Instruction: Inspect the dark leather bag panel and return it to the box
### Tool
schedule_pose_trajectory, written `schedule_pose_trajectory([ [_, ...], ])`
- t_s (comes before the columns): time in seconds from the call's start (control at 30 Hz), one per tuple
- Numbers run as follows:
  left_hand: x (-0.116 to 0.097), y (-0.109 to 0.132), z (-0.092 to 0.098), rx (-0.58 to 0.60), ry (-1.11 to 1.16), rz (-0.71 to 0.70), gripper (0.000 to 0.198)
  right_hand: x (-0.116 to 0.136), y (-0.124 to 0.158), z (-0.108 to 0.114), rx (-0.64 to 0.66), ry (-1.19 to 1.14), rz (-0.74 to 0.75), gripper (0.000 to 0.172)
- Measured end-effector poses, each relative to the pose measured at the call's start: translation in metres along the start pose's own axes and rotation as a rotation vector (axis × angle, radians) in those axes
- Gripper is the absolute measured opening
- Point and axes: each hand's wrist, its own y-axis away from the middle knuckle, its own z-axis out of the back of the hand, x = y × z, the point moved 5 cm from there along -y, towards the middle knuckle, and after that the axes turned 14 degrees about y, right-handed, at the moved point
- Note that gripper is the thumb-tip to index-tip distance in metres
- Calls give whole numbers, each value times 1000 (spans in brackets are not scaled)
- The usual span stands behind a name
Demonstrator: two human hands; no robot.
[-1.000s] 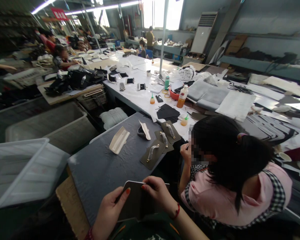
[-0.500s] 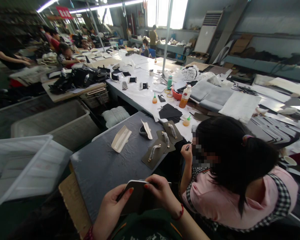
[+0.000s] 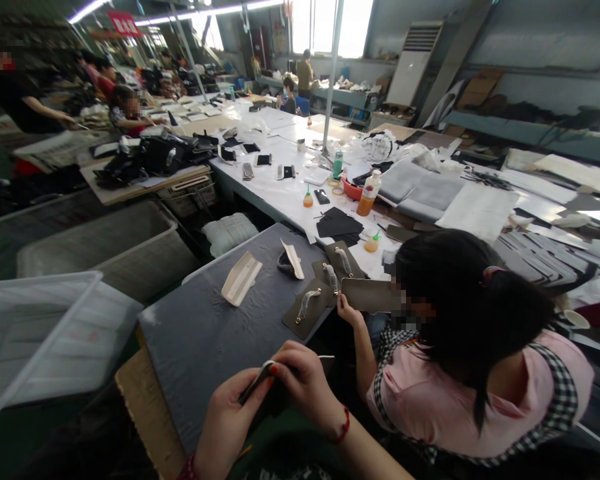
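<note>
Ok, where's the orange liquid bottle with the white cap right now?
The orange bottle stands on the long white table, right of centre in the head view, beside the red bowl and behind the black pieces.

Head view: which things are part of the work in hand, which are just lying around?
In hand:
- dark leather piece, pinched by left hand and right hand

Lying about:
- three handle panels
- cream piece
- orange glue bottle
- clear bin
- co-worker's panel

Three handled flaps (image 3: 310, 305), two small glue bottles (image 3: 307, 198), two bins (image 3: 105, 243)
</note>
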Motion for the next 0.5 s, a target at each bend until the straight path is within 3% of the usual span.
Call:
schedule_pose_trajectory([
  [0.23,-13,-4,-9,245,-77,32,37,-6,6,0,7,49,-7,24],
  [0.5,-12,-1,-8,135,-161,-113,33,-8,7,0,-17,135,-50,25],
])
